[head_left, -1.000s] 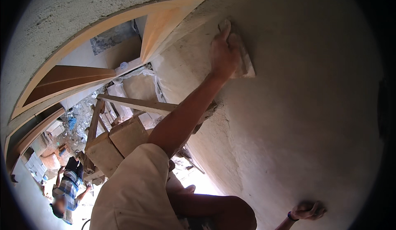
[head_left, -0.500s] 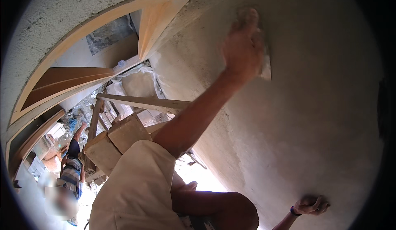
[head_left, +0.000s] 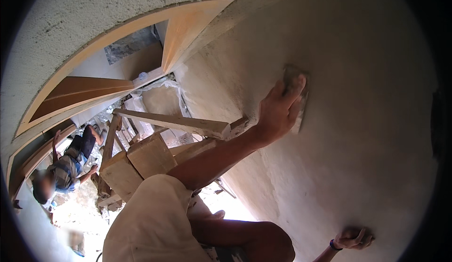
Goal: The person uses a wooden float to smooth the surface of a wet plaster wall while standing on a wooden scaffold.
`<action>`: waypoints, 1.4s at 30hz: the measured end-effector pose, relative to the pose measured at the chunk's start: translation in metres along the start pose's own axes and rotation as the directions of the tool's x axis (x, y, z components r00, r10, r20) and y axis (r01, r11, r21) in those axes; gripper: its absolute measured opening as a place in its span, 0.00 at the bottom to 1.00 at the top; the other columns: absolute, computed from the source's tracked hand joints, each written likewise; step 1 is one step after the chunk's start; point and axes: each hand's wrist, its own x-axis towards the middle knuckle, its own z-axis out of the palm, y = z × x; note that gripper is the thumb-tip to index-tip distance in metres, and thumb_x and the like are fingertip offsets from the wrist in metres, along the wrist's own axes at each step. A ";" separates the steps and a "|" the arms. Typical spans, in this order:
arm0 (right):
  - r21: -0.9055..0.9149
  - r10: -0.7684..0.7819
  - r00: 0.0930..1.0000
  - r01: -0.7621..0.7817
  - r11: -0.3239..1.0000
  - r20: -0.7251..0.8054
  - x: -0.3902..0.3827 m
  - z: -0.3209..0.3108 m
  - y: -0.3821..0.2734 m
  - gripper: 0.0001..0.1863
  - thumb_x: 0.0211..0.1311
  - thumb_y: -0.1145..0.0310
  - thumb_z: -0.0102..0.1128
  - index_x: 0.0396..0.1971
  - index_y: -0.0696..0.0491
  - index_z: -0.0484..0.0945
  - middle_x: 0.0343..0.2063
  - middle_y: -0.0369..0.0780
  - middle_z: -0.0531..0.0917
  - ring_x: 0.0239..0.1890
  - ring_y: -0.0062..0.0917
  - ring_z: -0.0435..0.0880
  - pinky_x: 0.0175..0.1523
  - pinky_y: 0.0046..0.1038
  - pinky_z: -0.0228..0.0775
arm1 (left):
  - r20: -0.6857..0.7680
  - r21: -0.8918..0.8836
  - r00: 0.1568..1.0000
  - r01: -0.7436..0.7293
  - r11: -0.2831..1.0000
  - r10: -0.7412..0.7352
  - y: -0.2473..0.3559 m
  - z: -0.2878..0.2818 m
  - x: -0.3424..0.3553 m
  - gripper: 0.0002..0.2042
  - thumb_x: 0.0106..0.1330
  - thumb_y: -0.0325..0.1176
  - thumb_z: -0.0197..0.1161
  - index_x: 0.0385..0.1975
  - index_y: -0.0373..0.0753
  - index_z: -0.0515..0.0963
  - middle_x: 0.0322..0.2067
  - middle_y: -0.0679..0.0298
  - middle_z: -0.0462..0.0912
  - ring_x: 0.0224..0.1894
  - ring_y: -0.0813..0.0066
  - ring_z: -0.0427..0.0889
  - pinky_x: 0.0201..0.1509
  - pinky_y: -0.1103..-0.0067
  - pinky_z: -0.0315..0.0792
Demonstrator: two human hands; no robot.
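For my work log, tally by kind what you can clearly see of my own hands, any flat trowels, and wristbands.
Your hands: 2
Flat trowel: 1
Dark wristband: 1
Total: 4

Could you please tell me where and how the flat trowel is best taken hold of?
Probably by the middle of the trowel's back, coming from the picture's left, away from the wall. Its long, flat plate lies along the wall, so the back seems the free side; the left hand grips there, hiding any handle.
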 end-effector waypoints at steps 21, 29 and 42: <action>-0.040 -0.022 0.999 0.021 0.999 -0.030 -0.002 0.007 0.003 0.15 0.69 0.68 0.45 0.49 0.58 0.76 0.55 0.51 0.69 0.59 0.49 0.70 0.59 0.53 0.69 | -0.048 -0.121 0.749 0.652 0.748 -0.661 -0.122 -0.034 0.048 0.23 0.71 0.34 0.51 0.65 0.38 0.68 0.29 0.51 0.79 0.30 0.63 0.78 0.38 0.67 0.73; -0.068 -0.021 0.999 0.018 0.998 -0.036 0.007 0.004 -0.004 0.21 0.74 0.59 0.39 0.49 0.58 0.77 0.53 0.50 0.69 0.59 0.48 0.70 0.60 0.53 0.68 | 0.063 0.113 0.952 0.291 0.950 -0.299 -0.080 -0.019 -0.043 0.24 0.71 0.34 0.53 0.67 0.42 0.66 0.24 0.57 0.71 0.28 0.65 0.73 0.37 0.70 0.72; -0.059 -0.038 0.999 0.036 0.998 -0.029 0.012 0.009 -0.012 0.21 0.73 0.59 0.38 0.50 0.57 0.76 0.54 0.50 0.69 0.60 0.48 0.69 0.61 0.54 0.67 | 0.062 0.134 0.936 0.336 0.932 -0.346 -0.080 -0.023 -0.018 0.24 0.69 0.31 0.52 0.65 0.35 0.67 0.31 0.50 0.77 0.32 0.63 0.78 0.37 0.70 0.75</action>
